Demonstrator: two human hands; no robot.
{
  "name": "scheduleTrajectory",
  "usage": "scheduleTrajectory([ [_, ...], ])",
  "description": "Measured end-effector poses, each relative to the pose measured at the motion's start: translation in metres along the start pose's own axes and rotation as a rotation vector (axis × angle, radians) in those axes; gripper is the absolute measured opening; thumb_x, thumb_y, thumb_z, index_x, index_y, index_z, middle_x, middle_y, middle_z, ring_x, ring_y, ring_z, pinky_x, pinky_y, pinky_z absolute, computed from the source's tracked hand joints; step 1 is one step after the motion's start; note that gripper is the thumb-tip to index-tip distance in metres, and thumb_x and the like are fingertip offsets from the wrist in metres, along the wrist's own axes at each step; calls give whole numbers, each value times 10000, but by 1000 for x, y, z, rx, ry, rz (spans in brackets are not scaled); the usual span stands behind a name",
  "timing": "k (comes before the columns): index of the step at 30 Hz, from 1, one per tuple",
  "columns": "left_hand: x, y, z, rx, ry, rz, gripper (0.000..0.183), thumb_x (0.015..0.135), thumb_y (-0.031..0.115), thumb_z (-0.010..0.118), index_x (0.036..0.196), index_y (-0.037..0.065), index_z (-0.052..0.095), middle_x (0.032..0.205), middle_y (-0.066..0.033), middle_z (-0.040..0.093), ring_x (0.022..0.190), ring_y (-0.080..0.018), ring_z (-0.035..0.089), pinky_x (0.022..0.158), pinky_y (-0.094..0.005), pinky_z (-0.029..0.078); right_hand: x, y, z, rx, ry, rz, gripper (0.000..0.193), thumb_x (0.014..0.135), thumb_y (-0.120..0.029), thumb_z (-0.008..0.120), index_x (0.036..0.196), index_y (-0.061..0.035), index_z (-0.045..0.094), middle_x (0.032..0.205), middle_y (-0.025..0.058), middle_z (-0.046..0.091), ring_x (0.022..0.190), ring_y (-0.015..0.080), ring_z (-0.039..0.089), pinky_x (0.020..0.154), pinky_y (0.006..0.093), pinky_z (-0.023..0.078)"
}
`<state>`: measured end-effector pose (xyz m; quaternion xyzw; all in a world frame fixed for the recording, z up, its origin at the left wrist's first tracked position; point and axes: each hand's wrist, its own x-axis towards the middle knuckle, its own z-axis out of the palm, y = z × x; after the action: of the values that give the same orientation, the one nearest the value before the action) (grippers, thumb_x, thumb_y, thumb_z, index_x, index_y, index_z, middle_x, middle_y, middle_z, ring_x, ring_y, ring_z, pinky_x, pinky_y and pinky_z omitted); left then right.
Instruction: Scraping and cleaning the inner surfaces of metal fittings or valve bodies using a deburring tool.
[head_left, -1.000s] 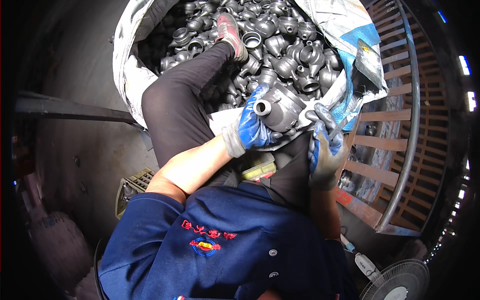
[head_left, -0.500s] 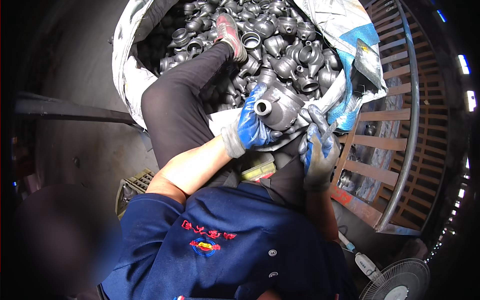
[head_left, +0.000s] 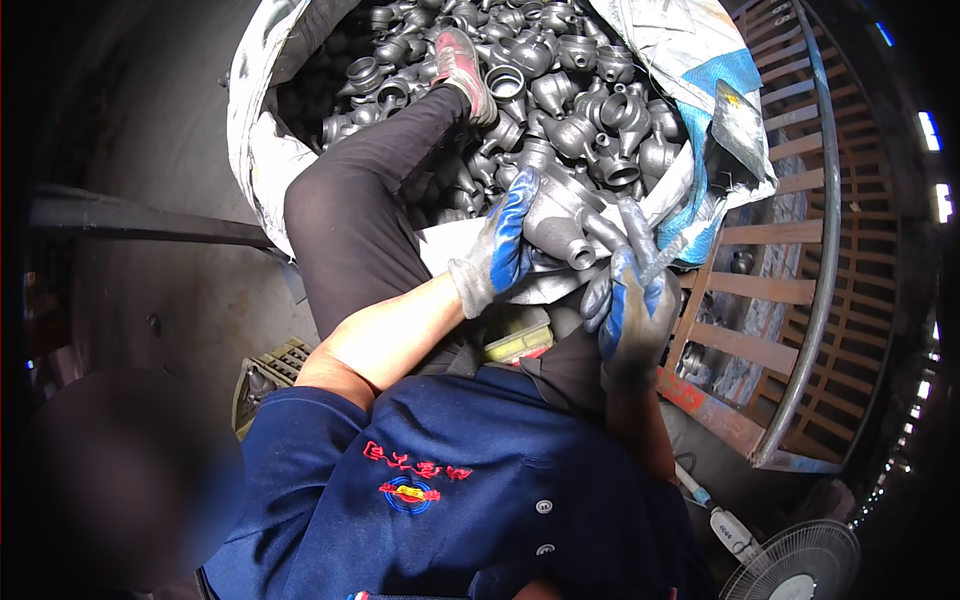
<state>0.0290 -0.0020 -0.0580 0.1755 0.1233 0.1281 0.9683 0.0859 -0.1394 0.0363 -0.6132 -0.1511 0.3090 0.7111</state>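
A dark grey metal casting [head_left: 553, 218], round-bodied with a tubular neck, is in front of me at the near edge of a big white sack [head_left: 262, 150]. My left hand [head_left: 503, 245], in a blue and grey glove, grips it from the left side. The neck points down and to the right, its open end facing me. My right hand [head_left: 635, 285], gloved alike, has its fingertips at the casting's right side. A flat grey metal strip, like a file [head_left: 664, 256], sticks out between its thumb and fingers; the rest is hidden in the glove.
Many similar castings [head_left: 570, 130] fill the sack, and my shoe [head_left: 460, 75] rests among them. A rusty slatted metal rack [head_left: 765, 290] stands to the right. A fan [head_left: 800, 570] is at the lower right, a yellowish crate [head_left: 262, 380] at the left.
The casting has been turned, its neck swinging from the left to down and right. My left hand has rolled with it, and the right fingers have come onto its side.
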Motion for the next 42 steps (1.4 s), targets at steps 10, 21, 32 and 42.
scheduleTrajectory([
  [10,-8,-2,13,2,87,104,516,932,437,428,1283,62,376,1171,-122,520,1007,-235,585,820,-394,537,-3,7,-16,44,22,50,244,890,-52,501,1111,47,526,653,10,509,493,53,455,427,182,370],
  [21,-5,5,15,406,149,356,551,913,262,534,1372,85,287,1298,-105,418,1155,-187,455,942,-330,421,16,33,-25,-137,33,66,425,799,58,605,1203,93,479,1153,122,559,963,143,568,849,250,461],
  [32,-5,26,12,410,173,172,275,920,270,505,1077,58,583,1017,-54,612,949,-138,577,821,-302,476,15,38,-46,-11,74,25,287,885,-42,505,1158,38,537,702,-24,537,434,3,359,384,155,261],
  [42,-9,34,27,590,267,185,374,936,342,462,1103,31,587,1004,-68,628,932,-128,586,842,-287,464,13,17,-35,129,-54,32,396,871,-27,500,1256,45,441,879,46,574,618,9,462,528,151,364],
])
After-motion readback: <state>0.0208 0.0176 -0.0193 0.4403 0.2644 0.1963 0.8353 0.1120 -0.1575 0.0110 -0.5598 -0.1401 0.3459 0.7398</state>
